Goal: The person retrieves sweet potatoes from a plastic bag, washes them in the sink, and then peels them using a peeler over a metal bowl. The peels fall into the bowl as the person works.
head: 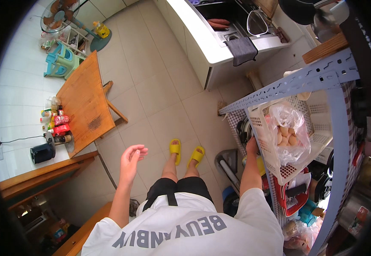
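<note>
My left hand (132,163) is raised over the tiled floor with its fingers loosely bent, and nothing is in it. To the right, my right hand (252,146) reaches into a metal storage rack (241,106). Its fingers are partly hidden at the rack's edge, beside shiny round metal cookware (245,129) on a checked shelf cover (233,119). Whether the fingers hold anything cannot be seen. Just right of this hand, a white plastic basket (320,132) carries a clear plastic bag (289,113) of brown eggs (286,137).
A wooden folding table (86,105) with condiment bottles (59,120) stands left, near an electric kettle (42,155) and a floor fan (100,39). Ahead, a counter's sink (225,31) holds reddish sweet potatoes (218,23); a dark cloth (241,52) hangs over its edge. A red basket (300,204) sits lower right.
</note>
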A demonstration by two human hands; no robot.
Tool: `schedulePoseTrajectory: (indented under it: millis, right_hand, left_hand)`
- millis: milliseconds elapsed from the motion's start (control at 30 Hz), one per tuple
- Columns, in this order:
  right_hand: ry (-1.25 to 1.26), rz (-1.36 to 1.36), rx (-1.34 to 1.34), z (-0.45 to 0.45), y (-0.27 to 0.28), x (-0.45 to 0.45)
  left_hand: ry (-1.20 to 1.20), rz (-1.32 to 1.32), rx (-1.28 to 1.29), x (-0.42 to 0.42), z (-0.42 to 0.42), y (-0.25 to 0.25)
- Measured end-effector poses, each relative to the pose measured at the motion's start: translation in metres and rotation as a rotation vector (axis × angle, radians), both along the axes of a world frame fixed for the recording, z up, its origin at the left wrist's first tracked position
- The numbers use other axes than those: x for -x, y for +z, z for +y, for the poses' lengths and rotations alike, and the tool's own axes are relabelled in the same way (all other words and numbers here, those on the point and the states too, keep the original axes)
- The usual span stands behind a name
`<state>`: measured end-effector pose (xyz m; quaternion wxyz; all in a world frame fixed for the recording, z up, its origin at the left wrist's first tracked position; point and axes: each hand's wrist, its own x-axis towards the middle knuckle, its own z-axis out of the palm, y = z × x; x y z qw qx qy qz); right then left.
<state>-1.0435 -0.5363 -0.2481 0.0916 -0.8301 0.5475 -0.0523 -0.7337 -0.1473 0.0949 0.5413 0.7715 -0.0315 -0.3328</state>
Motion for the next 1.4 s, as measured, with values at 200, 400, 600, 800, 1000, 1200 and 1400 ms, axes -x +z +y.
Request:
schedulePoseTrajectory:
  millis: [200,400,600,800,1000,1200,1400]
  right_hand:
    - [-0.238,0.052,0.061,0.02,0.018,-0.006]
    - [-0.269,-0.113,-0.026,0.017,0.009,0.002]
    - [-0.259,-0.166,0.262,0.032,0.012,0.015]
    - [-0.23,-0.105,0.191,0.063,0.051,0.003]
    - [-0.223,-0.138,0.221,0.114,0.069,-0.014]
    - [-0.091,-0.175,0.066,0.184,0.114,-0.043]
    - [0.371,-0.485,0.006,0.228,0.199,-0.127]
  left_hand:
    - [0.016,-0.108,0.036,-0.011,-0.009,0.021]
    - [-0.005,-0.165,0.017,-0.013,-0.016,0.032]
    - [-0.108,-0.201,-0.01,-0.007,-0.022,0.019]
    - [-0.359,-0.564,-0.201,0.009,-0.042,0.03]
    - [-0.652,-0.669,-0.277,0.002,-0.037,0.03]
    - [-0.638,-0.511,-0.164,-0.041,-0.041,0.023]
    - [-0.604,-0.048,-0.035,-0.113,-0.029,-0.069]
